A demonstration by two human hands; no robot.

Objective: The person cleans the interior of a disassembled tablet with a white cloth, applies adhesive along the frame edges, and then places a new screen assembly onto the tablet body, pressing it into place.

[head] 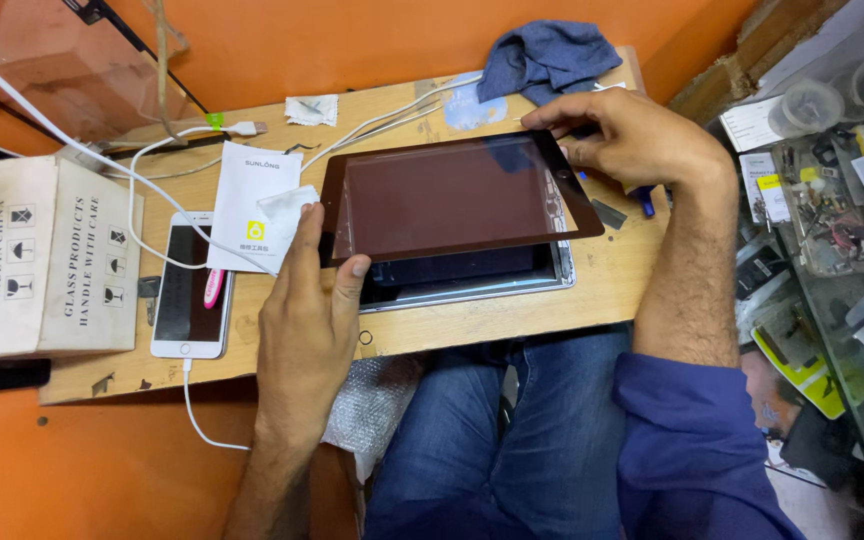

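Hands grip the dark glass panel: left hand pinches its near-left corner, right hand clasps its far-right edge, above the tablet body.

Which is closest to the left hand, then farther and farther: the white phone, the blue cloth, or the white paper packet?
From the left hand:
1. White paper packet, just above it.
2. White phone, farther left on the table.
3. Blue cloth, far back at the right.
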